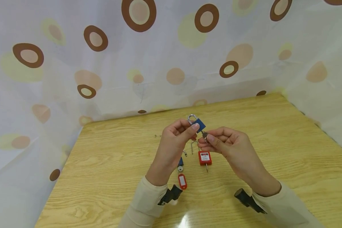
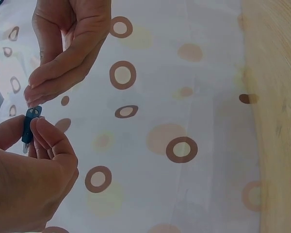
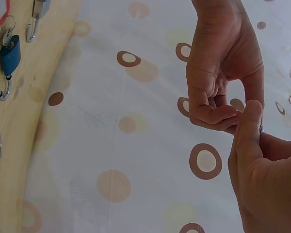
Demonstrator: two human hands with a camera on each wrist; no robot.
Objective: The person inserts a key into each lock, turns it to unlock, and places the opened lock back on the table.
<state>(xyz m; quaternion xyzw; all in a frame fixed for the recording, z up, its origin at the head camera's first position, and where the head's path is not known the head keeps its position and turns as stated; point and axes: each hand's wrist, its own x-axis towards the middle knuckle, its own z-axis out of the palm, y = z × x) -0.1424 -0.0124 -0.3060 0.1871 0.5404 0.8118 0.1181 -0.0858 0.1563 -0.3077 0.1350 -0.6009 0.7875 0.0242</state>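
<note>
My left hand (image 1: 174, 142) holds a small blue padlock (image 1: 200, 125) above the table, thumb across its front. The padlock tilts, and its silver shackle (image 1: 192, 117) points up and left. A key (image 1: 205, 135) is at the padlock's lower end, and my right hand (image 1: 235, 147) pinches it between thumb and fingers. In the left wrist view, the blue padlock (image 2: 31, 125) shows edge-on between the left fingertips, the right fingers close above it. The right wrist view mostly hides padlock and key behind the fingers.
On the wooden table (image 1: 108, 177) lies a red padlock (image 1: 205, 157) with a white label. Beside it are another blue padlock (image 3: 9, 56), its shackle open, with a key, and a red key tag (image 1: 182, 181). A grey padlock (image 3: 40, 8) lies nearby. A patterned curtain (image 1: 159, 63) stands behind.
</note>
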